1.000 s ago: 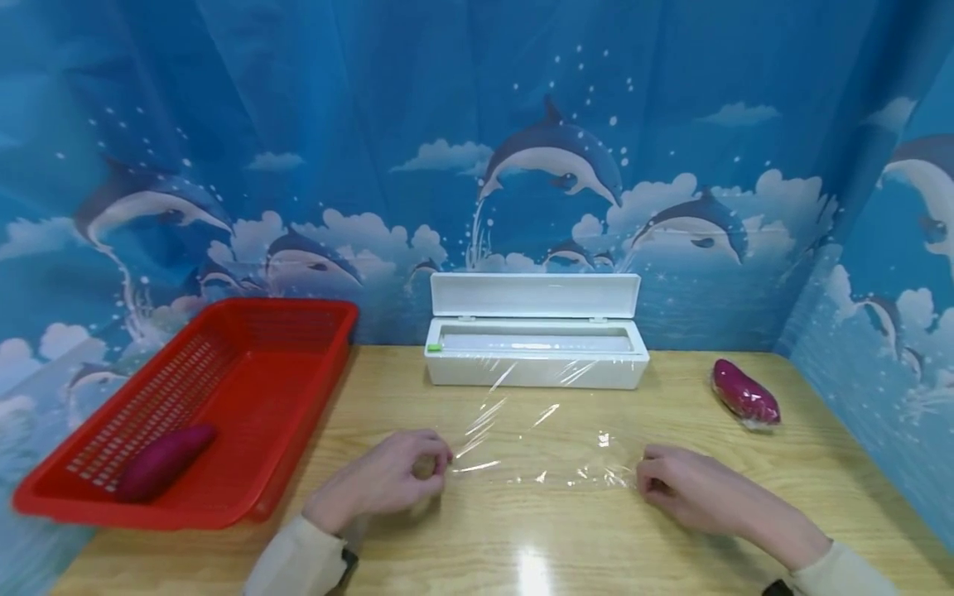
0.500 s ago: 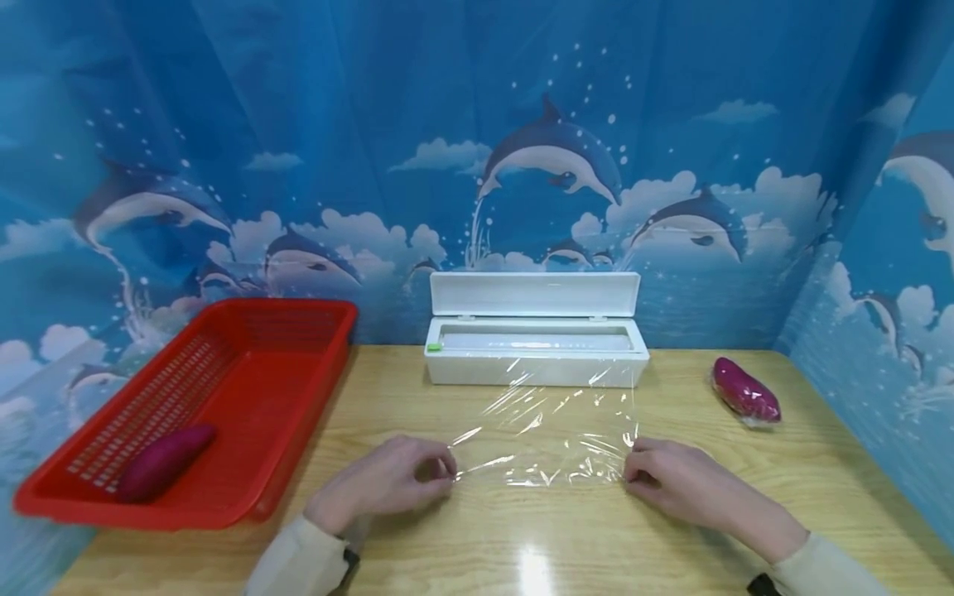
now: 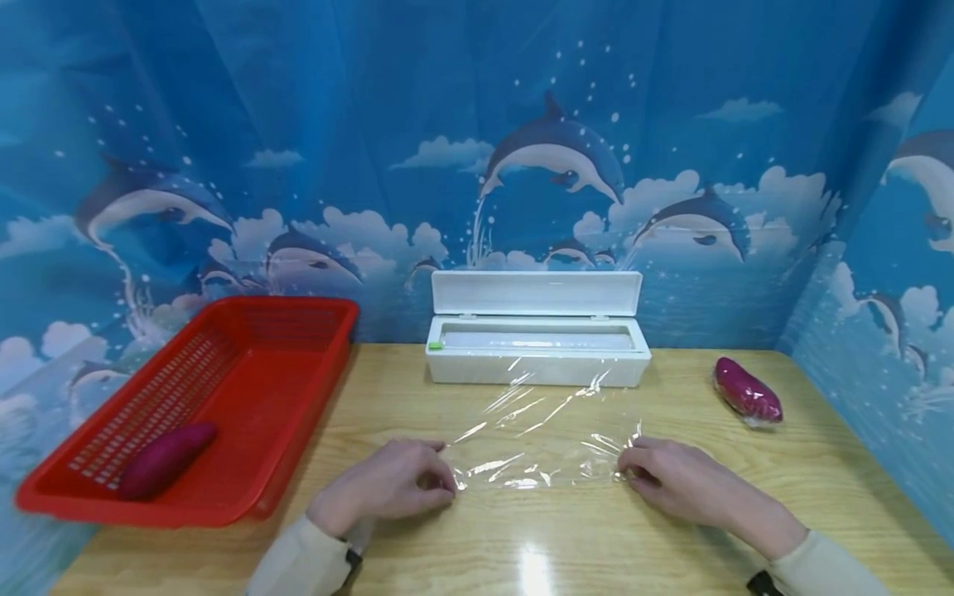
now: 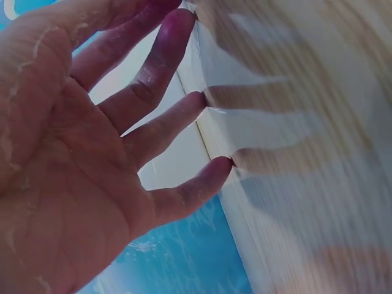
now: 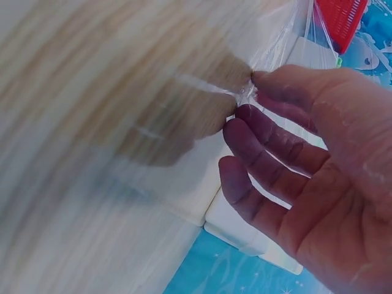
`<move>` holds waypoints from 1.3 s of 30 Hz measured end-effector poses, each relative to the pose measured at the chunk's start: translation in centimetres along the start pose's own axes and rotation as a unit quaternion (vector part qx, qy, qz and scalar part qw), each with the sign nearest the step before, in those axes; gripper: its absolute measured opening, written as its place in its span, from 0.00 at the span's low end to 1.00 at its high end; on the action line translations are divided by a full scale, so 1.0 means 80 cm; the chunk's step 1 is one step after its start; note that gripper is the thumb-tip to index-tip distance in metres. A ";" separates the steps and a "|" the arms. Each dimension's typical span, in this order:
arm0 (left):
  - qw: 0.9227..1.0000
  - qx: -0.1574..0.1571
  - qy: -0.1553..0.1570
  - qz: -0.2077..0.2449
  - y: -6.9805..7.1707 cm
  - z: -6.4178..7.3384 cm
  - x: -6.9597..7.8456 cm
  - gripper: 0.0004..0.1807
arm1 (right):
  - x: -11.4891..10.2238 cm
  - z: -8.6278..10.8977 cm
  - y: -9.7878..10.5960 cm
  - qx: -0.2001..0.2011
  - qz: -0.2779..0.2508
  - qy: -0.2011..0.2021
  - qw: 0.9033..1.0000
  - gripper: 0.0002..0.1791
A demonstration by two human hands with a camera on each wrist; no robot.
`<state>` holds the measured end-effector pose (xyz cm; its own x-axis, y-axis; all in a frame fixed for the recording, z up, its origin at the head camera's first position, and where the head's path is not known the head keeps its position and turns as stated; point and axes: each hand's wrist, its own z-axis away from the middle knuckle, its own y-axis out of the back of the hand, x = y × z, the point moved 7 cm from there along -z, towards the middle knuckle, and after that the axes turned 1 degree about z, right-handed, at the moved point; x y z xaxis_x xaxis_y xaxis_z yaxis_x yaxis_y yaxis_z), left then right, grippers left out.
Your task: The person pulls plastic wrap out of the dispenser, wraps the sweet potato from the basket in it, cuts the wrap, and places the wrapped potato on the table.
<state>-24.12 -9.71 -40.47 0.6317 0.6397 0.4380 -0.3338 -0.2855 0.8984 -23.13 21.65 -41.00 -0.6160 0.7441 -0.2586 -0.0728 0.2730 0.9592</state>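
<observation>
A clear sheet of plastic wrap (image 3: 529,443) stretches from the white wrap dispenser box (image 3: 537,368), whose lid stands raised, toward the front of the table. My left hand (image 3: 387,484) pinches the sheet's near left corner between thumb and finger. At the near right corner, my right hand (image 3: 681,480) pinches the film the same way, and the gathered film shows at its fingertips in the right wrist view. Several fingertips (image 4: 223,165) of the left hand touch the tabletop in the left wrist view, where its thumb tip is out of frame.
A red plastic basket (image 3: 298,414) stands on the left with a purple sweet potato (image 3: 166,460) in it. Another sweet potato, wrapped in film (image 3: 747,393), lies at the back right of the wooden table (image 3: 477,546). A dolphin-print curtain (image 3: 373,124) hangs behind.
My right hand has shifted a little left, bringing its corner of wrap closer to the left hand. The left hand has moved slightly right and toward the front. The film now lies lower and more creased.
</observation>
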 end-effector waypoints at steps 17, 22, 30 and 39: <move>1.000 -0.012 0.017 0.008 -0.006 0.001 -0.004 0.04 | -0.010 0.018 0.005 0.053 0.025 0.048 0.997 0.15; 1.000 -0.011 0.023 0.012 -0.005 0.002 -0.004 0.05 | -0.017 0.024 0.007 0.062 0.033 0.063 0.996 0.17; 1.000 0.003 0.019 0.003 -0.001 0.005 -0.008 0.03 | -0.020 0.031 0.000 0.057 0.022 0.071 0.996 0.18; 1.000 0.004 0.027 0.008 -0.002 0.005 -0.008 0.06 | -0.015 0.042 -0.002 0.031 0.004 0.025 0.999 0.13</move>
<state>-24.16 -10.37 -40.90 0.5867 0.6730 0.4503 -0.3379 -0.3019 0.8915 -19.74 22.81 -41.21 -0.6547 0.7156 -0.2434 -0.0201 0.3055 0.9520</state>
